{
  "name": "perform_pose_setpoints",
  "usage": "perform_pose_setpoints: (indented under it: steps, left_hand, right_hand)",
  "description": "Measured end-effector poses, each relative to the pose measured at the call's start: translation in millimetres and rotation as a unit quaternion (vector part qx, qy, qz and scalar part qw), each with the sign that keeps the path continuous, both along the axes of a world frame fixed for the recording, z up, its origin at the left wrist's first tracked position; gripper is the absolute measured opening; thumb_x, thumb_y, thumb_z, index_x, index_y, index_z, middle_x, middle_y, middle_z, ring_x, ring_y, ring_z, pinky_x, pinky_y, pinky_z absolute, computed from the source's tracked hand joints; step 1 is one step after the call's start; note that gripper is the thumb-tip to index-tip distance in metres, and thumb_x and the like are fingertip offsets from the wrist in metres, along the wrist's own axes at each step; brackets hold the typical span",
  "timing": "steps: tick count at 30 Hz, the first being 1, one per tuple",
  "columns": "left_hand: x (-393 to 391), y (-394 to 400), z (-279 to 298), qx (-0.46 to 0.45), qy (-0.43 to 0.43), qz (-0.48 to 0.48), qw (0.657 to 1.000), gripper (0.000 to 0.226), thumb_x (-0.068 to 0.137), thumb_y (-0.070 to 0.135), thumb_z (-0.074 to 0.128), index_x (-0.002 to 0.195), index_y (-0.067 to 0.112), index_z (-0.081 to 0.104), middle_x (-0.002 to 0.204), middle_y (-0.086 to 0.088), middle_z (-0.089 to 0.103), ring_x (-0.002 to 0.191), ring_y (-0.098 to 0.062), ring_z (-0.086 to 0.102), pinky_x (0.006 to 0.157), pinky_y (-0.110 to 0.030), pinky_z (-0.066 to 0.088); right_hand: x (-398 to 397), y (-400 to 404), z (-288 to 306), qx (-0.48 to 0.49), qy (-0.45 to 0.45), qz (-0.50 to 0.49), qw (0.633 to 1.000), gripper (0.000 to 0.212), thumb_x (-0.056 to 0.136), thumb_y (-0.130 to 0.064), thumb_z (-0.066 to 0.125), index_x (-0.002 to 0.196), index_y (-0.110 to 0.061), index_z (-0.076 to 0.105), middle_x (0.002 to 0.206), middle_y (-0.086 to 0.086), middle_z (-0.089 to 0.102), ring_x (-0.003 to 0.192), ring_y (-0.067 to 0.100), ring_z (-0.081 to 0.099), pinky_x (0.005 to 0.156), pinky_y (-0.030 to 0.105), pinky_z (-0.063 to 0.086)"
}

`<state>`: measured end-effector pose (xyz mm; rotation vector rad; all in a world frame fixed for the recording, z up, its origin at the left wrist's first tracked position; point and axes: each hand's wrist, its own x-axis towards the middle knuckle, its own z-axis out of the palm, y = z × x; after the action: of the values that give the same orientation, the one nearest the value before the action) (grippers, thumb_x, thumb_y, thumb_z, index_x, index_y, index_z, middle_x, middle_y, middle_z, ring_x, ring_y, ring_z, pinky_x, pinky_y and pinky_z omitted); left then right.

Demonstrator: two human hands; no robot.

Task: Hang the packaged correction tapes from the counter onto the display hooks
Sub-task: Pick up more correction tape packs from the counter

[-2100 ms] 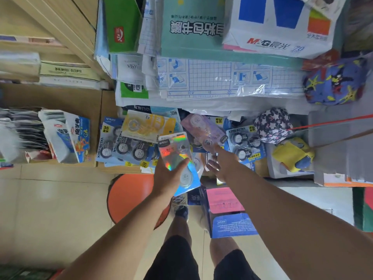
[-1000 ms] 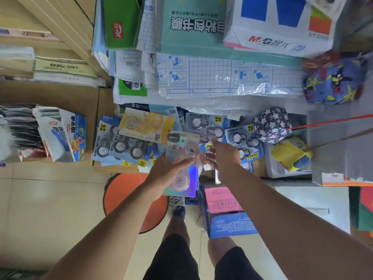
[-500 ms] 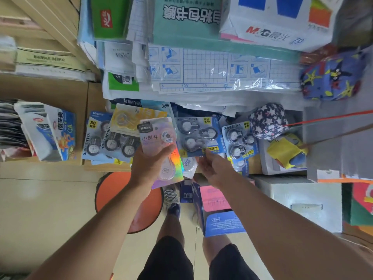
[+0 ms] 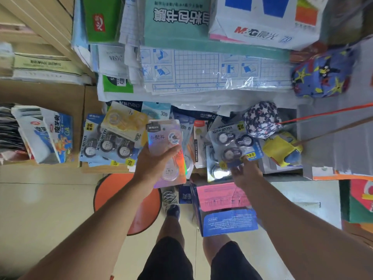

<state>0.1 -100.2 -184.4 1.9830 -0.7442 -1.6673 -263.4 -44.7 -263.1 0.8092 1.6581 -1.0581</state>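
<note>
My left hand holds a stack of pink holographic correction tape packs, thumb across the front. My right hand pinches the bottom edge of a blue value pack with three round tapes, which lies tilted on the pile on the counter. More packs lie on the counter: a blue value pack at the left with a yellow 30m pack on top of it, and a white carded pack between my hands. No display hooks show.
Stacked book-cover sheets and an M&G paper ream overhang the counter at the back. Patterned pouches and a yellow item lie at the right. An orange stool and a blue-pink box stand on the floor by my feet.
My right hand added a pink pack to the left hand's stack, then moved right onto a blue value pack. The left hand's stack has risen slightly.
</note>
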Motion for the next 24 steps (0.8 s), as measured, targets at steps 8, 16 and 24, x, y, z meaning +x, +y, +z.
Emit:
perform_pose_setpoints:
  steps: [8,16,24]
  left_hand:
    - [-24,15,-13,0.032,0.028,-0.023,0.999,0.048,0.072,0.026,0.09,0.114,0.015,0.069,0.098,-0.002,0.076,0.078,-0.012,0.07,0.063,-0.019,0.048]
    - [-31,26,-3,0.026,0.022,-0.035,0.999,0.049,0.074,0.026,0.089,0.116,0.018,0.066,0.106,-0.006,0.076,0.094,-0.021,0.072,0.076,-0.03,0.056]
    - [-23,41,7,0.032,0.003,-0.021,0.999,0.049,0.075,0.026,0.089,0.117,0.013,0.066,0.106,-0.008,0.075,0.095,-0.023,0.073,0.068,-0.025,0.053]
  right_hand:
    - [-24,-29,-10,0.022,-0.06,0.011,0.998,0.022,0.091,-0.024,0.076,0.084,-0.011,0.06,0.069,0.002,0.062,0.063,0.01,0.057,0.039,0.019,0.051]
    - [-19,-29,-5,-0.055,-0.11,-0.059,0.991,0.014,0.097,-0.014,0.066,0.089,-0.004,0.06,0.085,0.006,0.057,0.072,0.015,0.057,0.056,0.024,0.056]
    - [3,-7,16,-0.104,-0.099,-0.059,0.988,0.027,0.109,-0.011,0.042,0.087,-0.006,0.058,0.052,0.009,0.068,0.042,0.019,0.068,0.04,0.03,0.057]
